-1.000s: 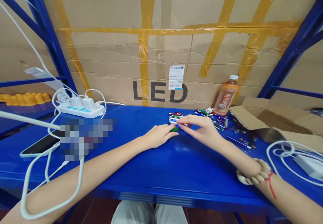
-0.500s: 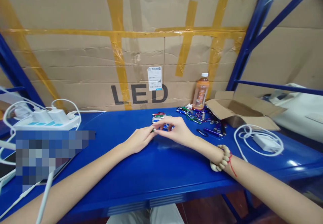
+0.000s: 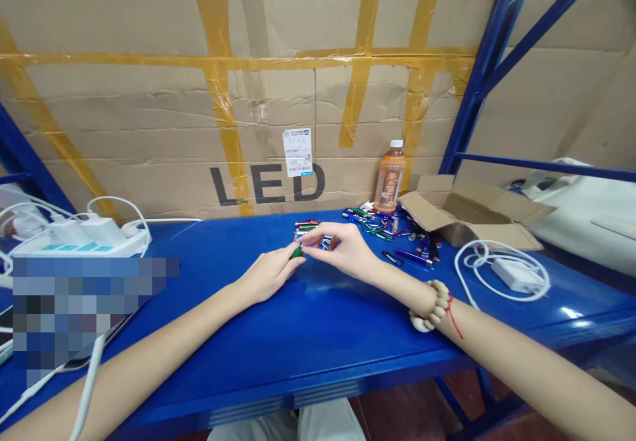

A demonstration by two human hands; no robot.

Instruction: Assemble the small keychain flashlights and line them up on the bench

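Note:
My left hand (image 3: 268,272) rests on the blue table (image 3: 318,335) and pinches a small green cylindrical piece (image 3: 297,253) between thumb and fingers. My right hand (image 3: 338,250) meets it from the right, its fingertips closed on the piece's silver end. Just behind the hands lies a short row of small coloured flashlight-like pieces (image 3: 308,226). A loose pile of more such pieces with carabiner clips (image 3: 392,232) is spread further right. My right wrist wears a bead bracelet (image 3: 432,305).
A taped cardboard sheet marked LED (image 3: 268,186) stands behind the table. An orange drink bottle (image 3: 390,177), an open cardboard box (image 3: 467,212), and a white charger with coiled cable (image 3: 511,274) are at right. A power strip with plugs (image 3: 79,237) sits at left.
The view swung to the right, so the power strip slid left. Both hands lifted slightly from the row and came together on the green piece.

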